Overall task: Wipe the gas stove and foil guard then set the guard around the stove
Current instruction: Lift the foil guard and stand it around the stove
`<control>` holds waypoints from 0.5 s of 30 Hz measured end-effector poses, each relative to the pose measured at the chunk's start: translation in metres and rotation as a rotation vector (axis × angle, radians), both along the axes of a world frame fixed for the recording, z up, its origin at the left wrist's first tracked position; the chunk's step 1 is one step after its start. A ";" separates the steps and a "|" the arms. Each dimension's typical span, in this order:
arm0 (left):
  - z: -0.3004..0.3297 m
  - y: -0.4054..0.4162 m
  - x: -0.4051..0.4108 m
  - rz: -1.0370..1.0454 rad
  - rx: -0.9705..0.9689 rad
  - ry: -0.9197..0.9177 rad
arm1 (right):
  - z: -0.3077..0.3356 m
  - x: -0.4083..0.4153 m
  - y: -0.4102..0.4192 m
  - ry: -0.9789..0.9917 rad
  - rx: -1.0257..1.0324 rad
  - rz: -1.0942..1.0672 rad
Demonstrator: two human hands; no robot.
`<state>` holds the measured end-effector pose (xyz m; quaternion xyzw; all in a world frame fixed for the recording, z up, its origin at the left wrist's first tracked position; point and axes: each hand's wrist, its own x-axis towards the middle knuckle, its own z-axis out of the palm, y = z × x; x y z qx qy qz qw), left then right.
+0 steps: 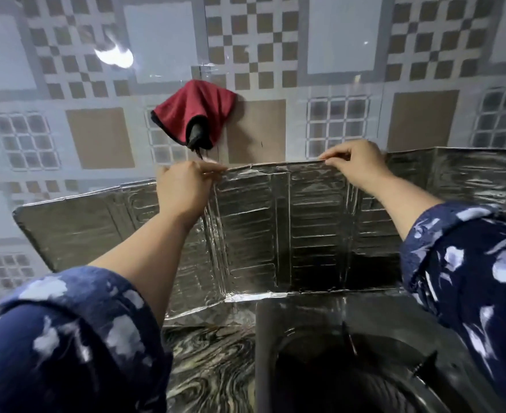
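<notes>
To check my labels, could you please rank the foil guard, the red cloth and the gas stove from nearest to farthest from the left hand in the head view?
1. foil guard: its top edge is pinched by the left hand.
2. red cloth: hanging on the wall just above.
3. gas stove: below, lower right.

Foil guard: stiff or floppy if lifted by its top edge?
Probably semi-floppy: the foil guard shows creases and fold lines, so it likely hinges there. Both the left hand and right hand pinch its top edge, suggesting it is light but needs support.
</notes>
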<state>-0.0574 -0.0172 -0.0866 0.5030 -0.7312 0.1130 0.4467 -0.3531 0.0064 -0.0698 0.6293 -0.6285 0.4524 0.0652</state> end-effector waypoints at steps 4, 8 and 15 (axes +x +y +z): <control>-0.023 -0.002 -0.020 -0.034 0.027 -0.005 | -0.022 -0.018 0.003 -0.023 0.040 -0.055; -0.039 -0.004 -0.036 -0.042 0.099 -0.010 | -0.042 -0.035 0.006 -0.028 0.080 -0.090; -0.064 -0.005 -0.057 -0.059 0.191 -0.055 | -0.071 -0.050 0.013 -0.011 0.157 -0.177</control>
